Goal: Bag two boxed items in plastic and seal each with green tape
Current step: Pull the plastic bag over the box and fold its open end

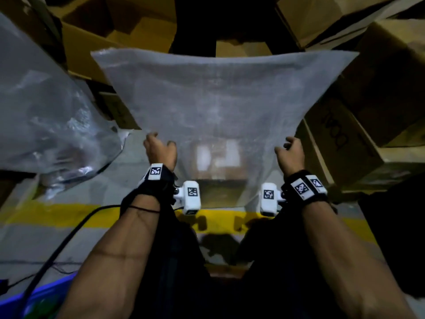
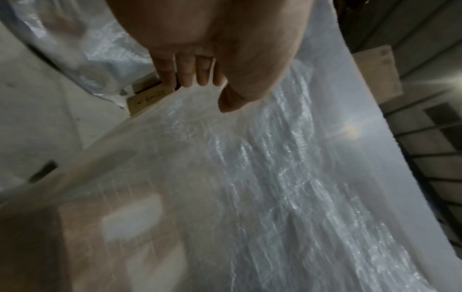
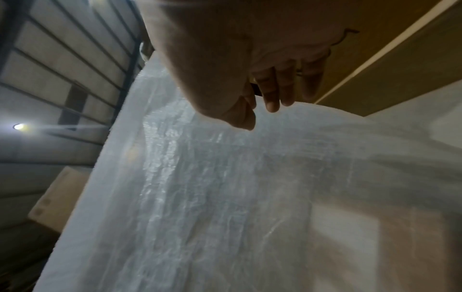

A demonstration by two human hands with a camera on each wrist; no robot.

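The plastic bag (image 1: 220, 97) is pinched at its two side edges: we clamp our left hand (image 1: 159, 150) on one edge and our right hand (image 1: 290, 155) on the other, thumbs in front, fingers (image 2: 186, 75) behind. Inside the bag, between our hands, sits a brown box (image 1: 218, 162). Beside the bag's left edge lies crumpled plastic (image 1: 46, 125); cardboard cartons (image 1: 345, 143) stand at its right.

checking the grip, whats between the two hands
The bag stretches between the left hand and right hand, each gripping a side. Through it, low between the wrists, shows a box. Head view.
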